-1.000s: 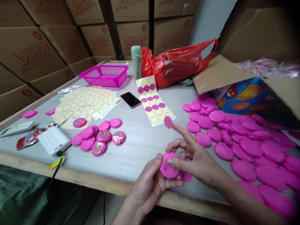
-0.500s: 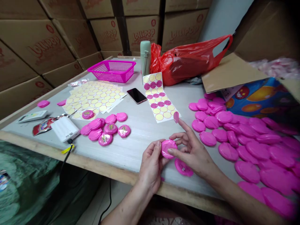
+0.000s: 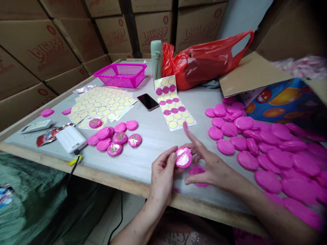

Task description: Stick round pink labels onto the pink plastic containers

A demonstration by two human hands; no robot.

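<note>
Between thumb and fingers, my left hand [image 3: 163, 170] holds a round pink case [image 3: 183, 157] above the table's near edge. My right hand [image 3: 204, 163] is beside the case, thumb and fingers spread apart, with a round pink sticker [image 3: 185, 128] stuck on its raised index fingertip. Another pink case [image 3: 199, 175] lies on the table, partly hidden by the right hand. Beyond the hands lies a sticker sheet [image 3: 174, 110] with rows of pink stickers and bare yellow circles. Several cases, some with round labels [image 3: 114, 149], sit left of my hands.
A big heap of pink cases [image 3: 276, 153] and an open carton [image 3: 255, 73] fill the right side. Farther back are a phone [image 3: 148, 102], a pink basket [image 3: 122, 75], a green flask [image 3: 156, 59] and a red bag [image 3: 204, 61]. A white power bank [image 3: 71, 139] lies left.
The held case has been turned, showing a shinier face with its tab at the upper right. My right thumb has come off it, and the fingertip sticker has shifted slightly left.
</note>
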